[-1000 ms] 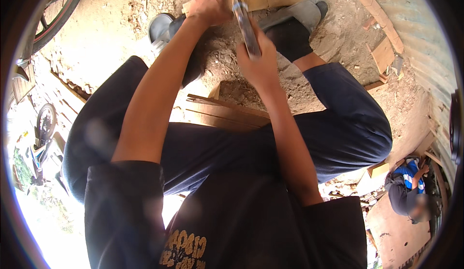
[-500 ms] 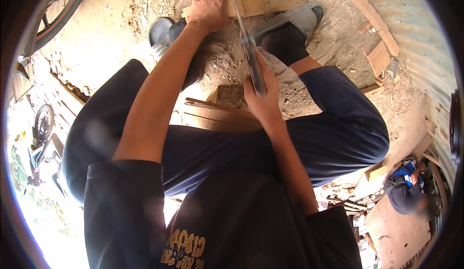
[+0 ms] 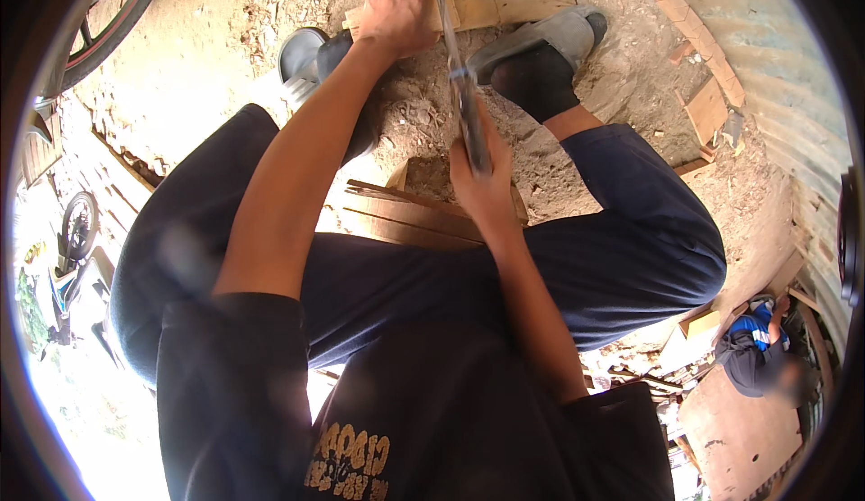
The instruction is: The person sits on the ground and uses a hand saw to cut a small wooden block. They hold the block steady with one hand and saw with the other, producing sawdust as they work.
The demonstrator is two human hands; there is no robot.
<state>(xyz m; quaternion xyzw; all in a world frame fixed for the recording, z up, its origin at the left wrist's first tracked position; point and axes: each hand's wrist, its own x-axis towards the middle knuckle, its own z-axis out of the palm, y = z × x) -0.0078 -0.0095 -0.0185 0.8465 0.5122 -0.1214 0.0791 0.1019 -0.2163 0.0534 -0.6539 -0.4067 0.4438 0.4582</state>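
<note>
My left hand (image 3: 396, 23) is closed on a pale wooden plank (image 3: 505, 10) lying crosswise on the ground at the top, between and just beyond my sandalled feet (image 3: 563, 37). A saw's long thin blade (image 3: 448, 28) runs across that plank just right of my left hand's fingers. My right hand (image 3: 482, 159) grips the saw's dark handle (image 3: 470, 118), which lies between my legs, nearer my body. Where exactly the blade meets the wood is too small to tell.
Loose planks (image 3: 405, 208) lie below my hands. A curved row of wooden pieces (image 3: 685, 19) follows the corrugated wall (image 3: 788, 77). A wheel (image 3: 126, 14) is at upper left, a motorbike (image 3: 77, 231) farther left. A person (image 3: 752, 343) is at lower right among boards.
My right hand has pulled the saw back toward my body since a second ago, with more blade now showing. My left hand stays on the plank, only slightly shifted.
</note>
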